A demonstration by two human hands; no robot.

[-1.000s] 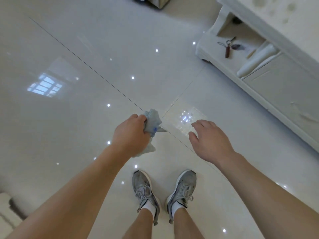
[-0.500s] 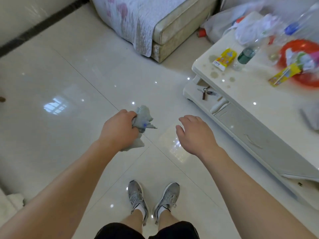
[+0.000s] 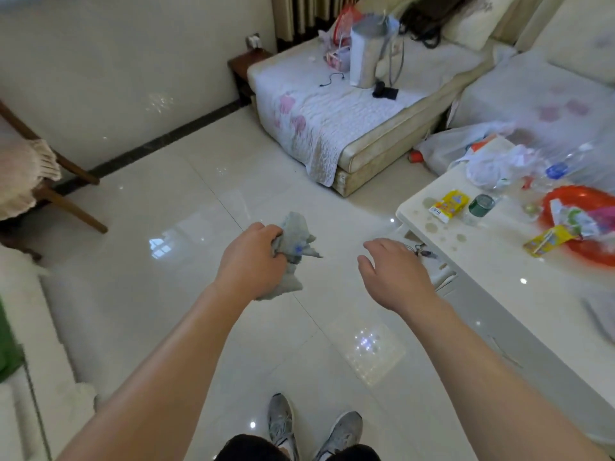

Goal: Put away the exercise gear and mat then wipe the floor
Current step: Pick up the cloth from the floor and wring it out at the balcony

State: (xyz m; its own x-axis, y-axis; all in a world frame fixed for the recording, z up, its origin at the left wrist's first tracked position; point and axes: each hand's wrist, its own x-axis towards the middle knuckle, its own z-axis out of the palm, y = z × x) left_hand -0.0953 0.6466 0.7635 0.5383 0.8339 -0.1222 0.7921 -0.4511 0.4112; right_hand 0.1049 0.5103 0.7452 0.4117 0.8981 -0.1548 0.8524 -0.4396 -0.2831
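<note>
My left hand [image 3: 253, 261] grips a crumpled grey-blue cloth [image 3: 296, 247], held in the air above the glossy white tile floor [image 3: 166, 294]. My right hand [image 3: 396, 274] hangs beside it, palm down, fingers loosely spread, holding nothing. It hovers close to the corner of the white coffee table [image 3: 482, 271]. No mat or exercise gear can be made out in view. My grey shoes [image 3: 312, 427] stand on the tiles below.
The coffee table at right carries a red tray [image 3: 585, 227], a yellow box [image 3: 449, 201], a green can [image 3: 481, 204] and plastic bags; keys [image 3: 424, 251] lie on its lower shelf. A sofa [image 3: 349, 121] with a white cover stands ahead. A wooden chair [image 3: 40, 181] is at left.
The view has tilted up from the floor to the room, bringing the sofa, wall and chair into sight. Both hands keep their pose; the cloth stays in my left hand.
</note>
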